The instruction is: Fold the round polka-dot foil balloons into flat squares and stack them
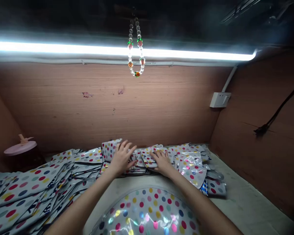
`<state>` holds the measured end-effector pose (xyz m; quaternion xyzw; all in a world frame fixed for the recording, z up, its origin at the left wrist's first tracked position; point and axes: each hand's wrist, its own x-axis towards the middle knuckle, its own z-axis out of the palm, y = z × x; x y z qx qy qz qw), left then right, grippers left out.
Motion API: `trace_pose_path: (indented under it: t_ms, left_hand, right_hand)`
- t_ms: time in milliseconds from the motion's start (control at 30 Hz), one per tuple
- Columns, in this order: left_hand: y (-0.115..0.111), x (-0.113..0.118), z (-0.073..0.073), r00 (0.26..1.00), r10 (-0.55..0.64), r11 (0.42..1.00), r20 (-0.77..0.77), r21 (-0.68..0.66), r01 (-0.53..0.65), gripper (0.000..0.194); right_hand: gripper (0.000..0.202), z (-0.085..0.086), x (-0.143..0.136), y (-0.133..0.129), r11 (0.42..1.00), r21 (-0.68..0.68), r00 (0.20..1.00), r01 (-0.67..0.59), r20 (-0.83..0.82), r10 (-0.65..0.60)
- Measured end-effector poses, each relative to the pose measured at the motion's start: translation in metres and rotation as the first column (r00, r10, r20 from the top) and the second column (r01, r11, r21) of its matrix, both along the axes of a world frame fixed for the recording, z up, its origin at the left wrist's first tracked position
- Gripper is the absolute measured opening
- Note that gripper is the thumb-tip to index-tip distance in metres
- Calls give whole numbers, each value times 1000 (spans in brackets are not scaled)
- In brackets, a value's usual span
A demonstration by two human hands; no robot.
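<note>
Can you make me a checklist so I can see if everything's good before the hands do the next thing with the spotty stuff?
1. Light on: ok, the tube light is glowing.
2. Left hand gripping a spotty piece: cannot tell, its fingers are spread by the middle pile.
3. Right hand on the middle pile: ok, it rests on top.
4. Big left pile stacked neatly: not ok, its pieces are spread out and overlapping.
5. Hanging beads out of the way: ok, they hang above both hands.
6. Whole near spotty piece in view: not ok, the picture's bottom cuts it off.
</note>
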<state>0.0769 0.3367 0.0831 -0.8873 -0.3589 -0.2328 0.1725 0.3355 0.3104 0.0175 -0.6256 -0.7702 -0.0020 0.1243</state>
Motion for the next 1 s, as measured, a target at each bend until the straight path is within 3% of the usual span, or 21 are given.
trace_pose_path:
  t_ms: [133, 200, 233, 300, 367, 400, 500, 567, 633, 667, 700, 767, 833, 900, 1000]
  left_hand:
    - [19, -24, -3, 950, -254, 966, -181, -104, 238, 53]
    - [24, -26, -9, 906, -346, 936, -245, -148, 318, 50]
    - [25, -25, -13, 924, -315, 948, -216, -127, 293, 51]
    - [25, -25, -17, 994, -107, 993, -31, -49, 105, 52]
    - [26, -30, -21, 986, 86, 995, 140, -64, -77, 51]
    - [27, -34, -23, 984, 107, 990, 145, -106, -92, 52]
    - [32, -48, -32, 994, -53, 963, -93, -270, 26, 73]
    - [33, -49, -40, 980, 14, 946, -200, -314, -78, 88]
    - [29, -37, -45, 960, 209, 928, -185, -273, -254, 94]
    - [25, -26, -47, 955, 254, 930, -151, -233, -284, 94]
    - [20, -12, -48, 966, 226, 951, -126, -186, -247, 94]
    - [9, 21, -50, 988, -9, 993, -151, -114, -9, 84]
    - [2, 53, -54, 945, -238, 968, -223, -129, 214, 68]
    - [3, 77, -60, 928, -279, 956, -245, -165, 244, 55]
    - [12, 95, -68, 960, -172, 975, -219, -176, 134, 47]
  right_hand:
    - [103, 2, -13, 0, 1000, -13, 1000, -18, -21, 18]
    - [94, 3, -14, -3, 996, 50, 997, -78, -18, 79]
    - [86, 3, -13, -6, 990, 90, 994, -108, -12, 110]
    - [74, 3, -10, -12, 981, 142, 991, -135, 3, 136]
    - [77, 0, -6, -18, 980, 155, 992, -127, 24, 125]
    - [83, -2, -4, -21, 980, 153, 992, -125, 41, 120]
    - [88, -9, 0, -23, 987, 117, 990, -108, 103, 96]
    - [82, -13, -2, -20, 996, 85, 992, -19, 126, 8]
    - [79, -15, -8, -14, 993, 79, 988, 88, 121, -97]
    - [79, -15, -12, -10, 989, 84, 986, 118, 113, -127]
    - [80, -13, -16, -8, 988, 90, 985, 126, 105, -135]
    - [82, -9, -23, -5, 989, 97, 989, 108, 94, -117]
    - [85, -3, -25, -10, 986, 95, 986, 137, 87, -146]
    - [91, 0, -20, -26, 958, 97, 956, 269, 91, -278]
    - [104, -4, -2, -69, 874, 62, 858, 481, 169, -484]
